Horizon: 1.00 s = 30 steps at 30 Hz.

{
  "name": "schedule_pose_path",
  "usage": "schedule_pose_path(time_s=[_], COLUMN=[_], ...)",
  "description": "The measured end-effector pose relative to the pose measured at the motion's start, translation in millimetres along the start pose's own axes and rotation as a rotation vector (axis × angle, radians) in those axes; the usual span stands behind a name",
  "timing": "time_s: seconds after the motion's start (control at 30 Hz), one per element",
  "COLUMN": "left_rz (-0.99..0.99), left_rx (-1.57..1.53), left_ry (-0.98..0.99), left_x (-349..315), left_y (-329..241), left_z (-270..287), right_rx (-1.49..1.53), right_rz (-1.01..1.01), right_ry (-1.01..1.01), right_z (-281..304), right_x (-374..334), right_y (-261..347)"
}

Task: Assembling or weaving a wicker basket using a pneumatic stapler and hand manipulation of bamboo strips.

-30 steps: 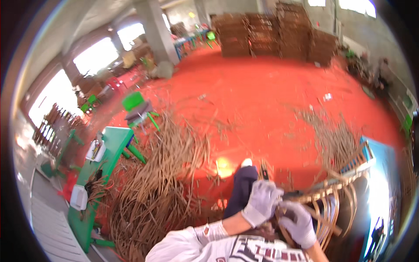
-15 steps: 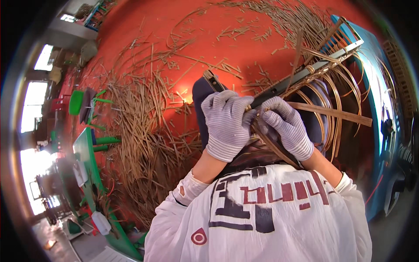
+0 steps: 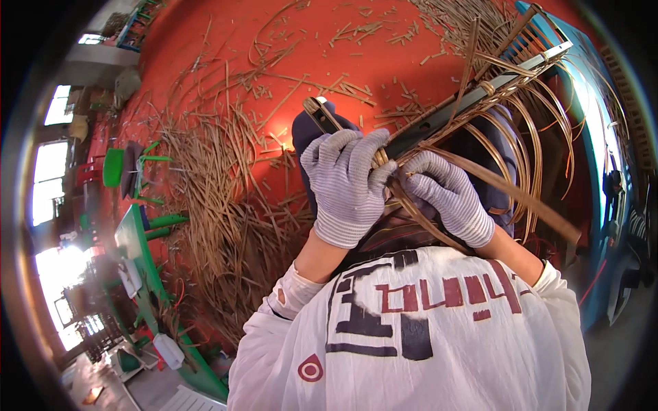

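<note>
A dark metal frame bar point(image 3: 426, 126) with brown strips wound on it slants across my lap from the upper right. My left hand point(image 3: 345, 188), in a grey striped glove, is closed round the frame near its short end piece point(image 3: 322, 116). Close beside it my right hand point(image 3: 449, 195), gloved alike, pinches a narrow brown strip; its tip is mostly hidden by the fingers. One flat brown strip point(image 3: 514, 188) runs from behind the right hand out to the right. Another brown strip point(image 3: 423, 218) bends between my hands down toward my lap.
Looped brown strips point(image 3: 531, 164) hang off the frame at the right, near a blue surface point(image 3: 582, 89). A heap of loose strips point(image 3: 219, 226) covers the red floor at the left, with short offcuts beyond. Green furniture point(image 3: 147, 260) stands at far left.
The frame and my left hand have shifted slightly left. The outer end of the flat strip at the right has swung downward. My right hand keeps its pinch, nearly in place.
</note>
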<state>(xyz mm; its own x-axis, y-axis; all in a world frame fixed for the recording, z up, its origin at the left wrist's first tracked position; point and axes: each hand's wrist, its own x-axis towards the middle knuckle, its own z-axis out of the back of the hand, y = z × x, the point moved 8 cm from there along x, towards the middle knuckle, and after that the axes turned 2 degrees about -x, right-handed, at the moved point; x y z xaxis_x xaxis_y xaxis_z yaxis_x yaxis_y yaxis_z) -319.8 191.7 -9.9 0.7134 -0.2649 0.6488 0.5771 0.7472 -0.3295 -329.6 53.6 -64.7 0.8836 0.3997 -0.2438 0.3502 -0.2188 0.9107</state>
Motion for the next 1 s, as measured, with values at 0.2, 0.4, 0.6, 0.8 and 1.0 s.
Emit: schedule_pose_path(time_s=[0.2, 0.4, 0.6, 0.8, 1.0], left_rz=[0.051, 0.014, 0.047, 0.037, 0.073], left_rx=[-0.033, 0.022, -0.049, -0.115, -0.170], left_ry=[-0.094, -0.038, -0.009, 0.030, 0.011], left_x=[-0.4, -2.2, 1.1, -2.7, -3.9], left_y=[-0.9, 2.6, 4.2, 8.6, 6.0], left_z=[7.8, 2.4, 0.8, 1.4, 9.7], right_rx=[-0.111, -0.481, -0.540, -0.324, -0.155], right_rz=[0.035, 0.352, 0.306, 0.284, 0.123], right_ry=[-0.001, -0.035, -0.038, -0.044, -0.068], right_z=[2.6, -2.4, -4.9, -4.7, -8.8], right_x=[1.3, -6.9, -13.0, -5.6, 10.1], right_y=[-5.8, 25.7, 34.8, 44.4, 60.4])
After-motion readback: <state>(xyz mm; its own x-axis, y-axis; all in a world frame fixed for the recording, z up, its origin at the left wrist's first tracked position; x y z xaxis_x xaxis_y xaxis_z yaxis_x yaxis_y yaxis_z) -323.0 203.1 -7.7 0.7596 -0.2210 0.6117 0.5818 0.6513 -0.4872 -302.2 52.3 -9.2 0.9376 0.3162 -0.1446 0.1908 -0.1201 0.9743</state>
